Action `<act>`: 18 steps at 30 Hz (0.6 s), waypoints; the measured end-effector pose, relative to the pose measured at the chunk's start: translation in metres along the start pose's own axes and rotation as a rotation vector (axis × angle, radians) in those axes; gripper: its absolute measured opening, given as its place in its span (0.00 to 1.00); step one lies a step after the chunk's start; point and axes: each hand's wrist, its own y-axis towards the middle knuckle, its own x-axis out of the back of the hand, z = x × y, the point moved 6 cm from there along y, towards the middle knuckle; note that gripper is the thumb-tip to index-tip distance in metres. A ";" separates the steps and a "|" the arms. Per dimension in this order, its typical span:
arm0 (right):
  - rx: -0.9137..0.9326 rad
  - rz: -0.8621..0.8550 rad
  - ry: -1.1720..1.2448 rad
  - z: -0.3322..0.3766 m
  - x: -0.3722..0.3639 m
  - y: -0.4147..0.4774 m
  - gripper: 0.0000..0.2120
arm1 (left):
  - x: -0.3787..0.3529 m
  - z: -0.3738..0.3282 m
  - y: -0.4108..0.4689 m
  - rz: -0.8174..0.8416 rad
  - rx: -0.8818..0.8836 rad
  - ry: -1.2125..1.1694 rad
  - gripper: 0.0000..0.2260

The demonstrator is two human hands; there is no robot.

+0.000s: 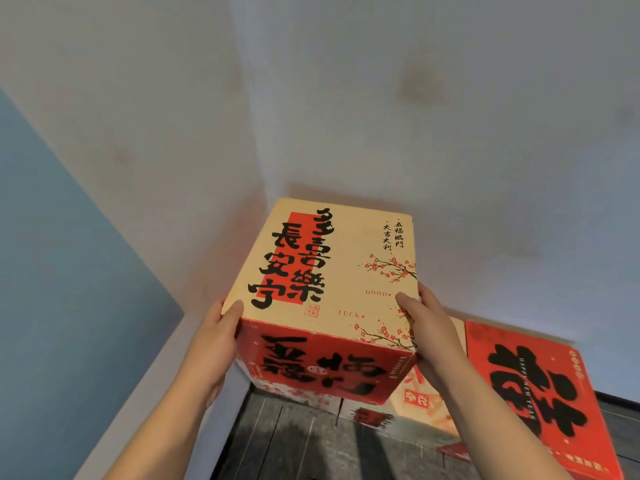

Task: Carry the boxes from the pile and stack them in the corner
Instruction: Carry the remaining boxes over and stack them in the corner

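A person is holding a box [332,271] up in the corner [258,140], where two pale walls [450,98] meet, with its far edge close to both of them. The box is tilted, its cream top with big black characters, a red panel and blossom sprigs turned toward the person, and its red front face pointing down. The left hand [214,341] is pressed flat against the left side of the box with the thumb hooked over the near left corner of the top. The right hand [433,327] grips the right side the same way, thumb lying on the top beside the words "GOOD" and "LUCK". The fingers of both hands are hidden behind the box, so the box is clamped between the two palms and thumbs. Just under it a lower box [308,396] shows as a strip of red and white print; I cannot tell whether the held box touches it. To the right a pale box [427,407] stands on the dark plank floor [294,441], and a red box [540,393] with large black characters stands beside it against the right-hand wall, nearer the person.
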 end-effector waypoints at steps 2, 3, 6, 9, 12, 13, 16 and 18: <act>-0.010 -0.002 0.029 -0.018 -0.010 0.016 0.15 | 0.002 0.024 0.025 -0.003 -0.010 0.002 0.13; -0.016 0.000 0.039 -0.027 -0.015 0.022 0.14 | 0.004 0.034 0.035 -0.010 -0.013 0.008 0.14; -0.017 0.016 0.049 -0.047 -0.028 0.036 0.13 | 0.008 0.057 0.059 -0.028 -0.032 0.025 0.18; 0.005 0.029 0.056 -0.054 -0.039 0.044 0.13 | 0.009 0.063 0.070 -0.061 -0.071 0.027 0.16; 0.020 0.029 0.085 -0.058 -0.047 0.049 0.13 | 0.012 0.058 0.077 -0.097 -0.120 0.066 0.15; 0.029 0.028 0.081 -0.059 -0.049 0.049 0.13 | 0.013 0.055 0.077 -0.105 -0.138 0.098 0.14; 0.044 0.011 0.092 -0.062 -0.051 0.049 0.15 | 0.015 0.042 0.068 -0.113 -0.224 0.238 0.13; 0.046 0.003 0.110 -0.060 -0.052 0.046 0.18 | 0.015 0.029 0.057 -0.124 -0.289 0.329 0.14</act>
